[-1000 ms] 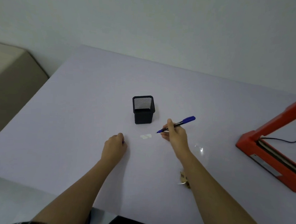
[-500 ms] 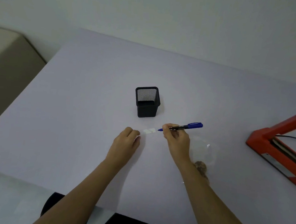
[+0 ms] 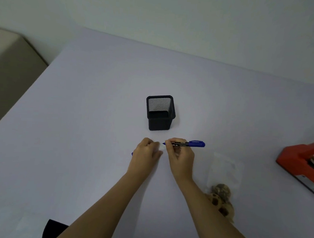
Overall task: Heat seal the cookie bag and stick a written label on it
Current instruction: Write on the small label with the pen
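Note:
A small white label (image 3: pixel 161 147) lies on the lavender table (image 3: pixel 78 132), just in front of the black mesh pen holder (image 3: pixel 160 112). My right hand (image 3: pixel 180 158) grips a blue marker (image 3: pixel 188 144) with its tip at the label's right edge. My left hand (image 3: pixel 146 152) is curled, its fingertips at the label's left edge; a bit of blue, apparently the marker cap (image 3: pixel 132 153), pokes out of its outer side. The clear cookie bag (image 3: pixel 224 169) lies flat to the right of my right forearm, with cookies (image 3: pixel 219 198) at its near end.
A red heat sealer (image 3: pixel 300 160) sits at the table's right edge, its arm raised. A beige piece of furniture (image 3: pixel 10 69) stands beyond the table's left edge. The wall runs behind the far edge.
My left hand slid right until its fingers reached the label. My right hand lowered the marker tip to the label. The view tilted down, and more of the cookie bag shows.

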Action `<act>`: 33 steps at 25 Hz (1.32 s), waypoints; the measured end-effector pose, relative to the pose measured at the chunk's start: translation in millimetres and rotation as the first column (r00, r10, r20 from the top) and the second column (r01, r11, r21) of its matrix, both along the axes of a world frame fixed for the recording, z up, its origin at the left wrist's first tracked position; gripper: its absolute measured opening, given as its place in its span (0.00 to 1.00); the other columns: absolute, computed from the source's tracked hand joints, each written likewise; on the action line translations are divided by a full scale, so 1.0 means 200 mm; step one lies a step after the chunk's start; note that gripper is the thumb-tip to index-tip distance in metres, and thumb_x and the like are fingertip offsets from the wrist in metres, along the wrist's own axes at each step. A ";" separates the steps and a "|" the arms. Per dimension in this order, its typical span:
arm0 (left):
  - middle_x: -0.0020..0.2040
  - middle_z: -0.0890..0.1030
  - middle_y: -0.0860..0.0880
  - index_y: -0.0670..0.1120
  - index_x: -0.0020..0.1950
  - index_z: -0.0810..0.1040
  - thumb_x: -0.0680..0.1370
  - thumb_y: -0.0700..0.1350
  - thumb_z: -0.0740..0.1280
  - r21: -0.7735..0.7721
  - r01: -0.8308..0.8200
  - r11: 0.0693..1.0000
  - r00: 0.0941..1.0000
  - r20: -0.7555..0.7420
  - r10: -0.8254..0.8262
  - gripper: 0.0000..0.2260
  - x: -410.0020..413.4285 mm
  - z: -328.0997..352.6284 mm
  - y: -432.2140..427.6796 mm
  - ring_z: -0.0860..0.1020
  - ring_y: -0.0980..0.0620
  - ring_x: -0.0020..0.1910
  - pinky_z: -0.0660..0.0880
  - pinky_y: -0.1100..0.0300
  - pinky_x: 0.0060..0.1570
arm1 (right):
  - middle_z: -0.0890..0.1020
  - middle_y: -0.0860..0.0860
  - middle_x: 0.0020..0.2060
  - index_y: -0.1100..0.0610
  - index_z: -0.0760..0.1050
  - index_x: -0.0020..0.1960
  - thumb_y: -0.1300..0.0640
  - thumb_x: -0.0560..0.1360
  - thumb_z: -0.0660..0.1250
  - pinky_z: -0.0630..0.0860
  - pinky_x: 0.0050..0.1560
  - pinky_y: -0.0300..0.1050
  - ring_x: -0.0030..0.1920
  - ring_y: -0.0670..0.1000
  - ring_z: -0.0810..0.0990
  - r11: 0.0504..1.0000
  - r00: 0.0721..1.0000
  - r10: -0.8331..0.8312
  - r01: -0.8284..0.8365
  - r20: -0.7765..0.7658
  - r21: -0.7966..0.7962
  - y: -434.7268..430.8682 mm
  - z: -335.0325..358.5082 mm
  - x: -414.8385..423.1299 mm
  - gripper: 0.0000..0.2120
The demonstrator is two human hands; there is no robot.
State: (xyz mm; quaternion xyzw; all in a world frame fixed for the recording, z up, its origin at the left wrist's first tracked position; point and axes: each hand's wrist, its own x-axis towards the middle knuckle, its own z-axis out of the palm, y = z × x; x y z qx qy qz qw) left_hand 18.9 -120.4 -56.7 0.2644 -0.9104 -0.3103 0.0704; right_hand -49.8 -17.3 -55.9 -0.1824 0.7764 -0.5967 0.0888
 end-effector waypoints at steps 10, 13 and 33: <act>0.45 0.79 0.43 0.39 0.48 0.83 0.73 0.42 0.70 0.015 0.020 1.000 0.998 -0.052 -0.019 0.08 -0.01 -0.01 -0.01 0.78 0.47 0.40 0.74 0.59 0.41 | 0.80 0.55 0.37 0.64 0.76 0.44 0.56 0.74 0.62 0.71 0.45 0.23 0.41 0.42 0.75 0.999 0.974 0.035 -0.028 -0.222 0.038 -0.02 -0.10 -0.01 0.11; 0.37 0.79 0.43 0.39 0.39 0.83 0.72 0.40 0.69 -0.054 0.052 0.997 0.996 -0.072 -0.055 0.05 -0.01 -0.01 -0.01 0.78 0.46 0.33 0.76 0.59 0.32 | 0.80 0.57 0.37 0.63 0.76 0.44 0.56 0.74 0.62 0.71 0.44 0.24 0.40 0.45 0.76 0.998 0.974 0.041 -0.031 -0.222 0.046 -0.02 -0.10 -0.01 0.10; 0.34 0.78 0.42 0.36 0.36 0.80 0.66 0.33 0.74 -0.047 0.059 0.997 0.997 -0.055 -0.061 0.04 -0.02 0.02 0.01 0.79 0.45 0.30 0.75 0.62 0.30 | 0.79 0.54 0.36 0.65 0.77 0.42 0.56 0.75 0.60 0.70 0.42 0.22 0.40 0.39 0.73 0.999 0.973 -0.019 0.029 -0.231 0.042 -0.03 -0.10 -0.01 0.13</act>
